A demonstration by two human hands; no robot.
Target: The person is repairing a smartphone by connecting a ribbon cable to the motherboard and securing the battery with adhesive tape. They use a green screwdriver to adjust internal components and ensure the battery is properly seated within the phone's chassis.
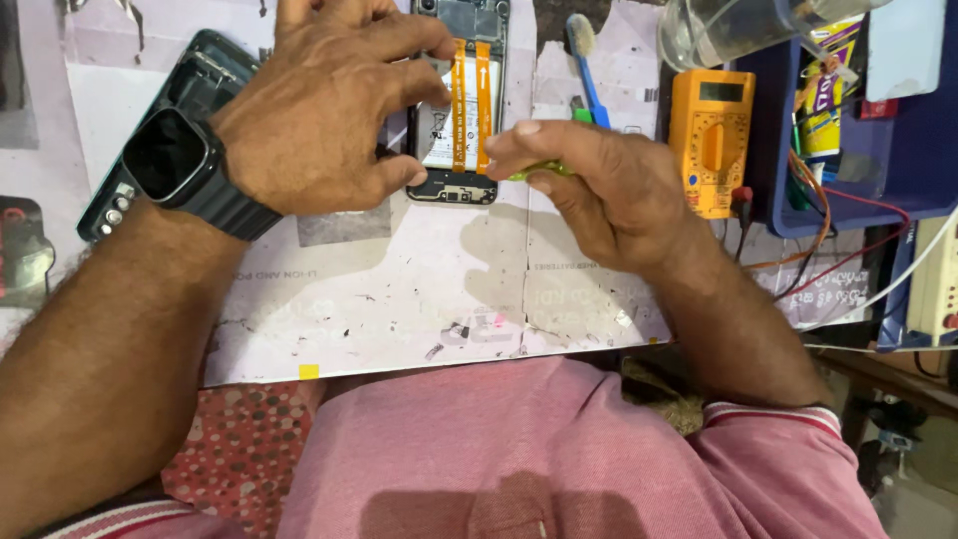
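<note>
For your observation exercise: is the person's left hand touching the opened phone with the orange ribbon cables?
Touching. The head view shows the left hand with fingers and thumb pressed against the edge of the opened phone, no gap visible.

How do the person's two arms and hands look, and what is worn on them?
Both hands are bare, with no gloves or rings visible. The left hand has a black smartwatch with a dark square screen and a ribbed black strap on its wrist. The right hand has nothing on its wrist. The right arm ends in a short pink sleeve with a striped cuff.
</note>
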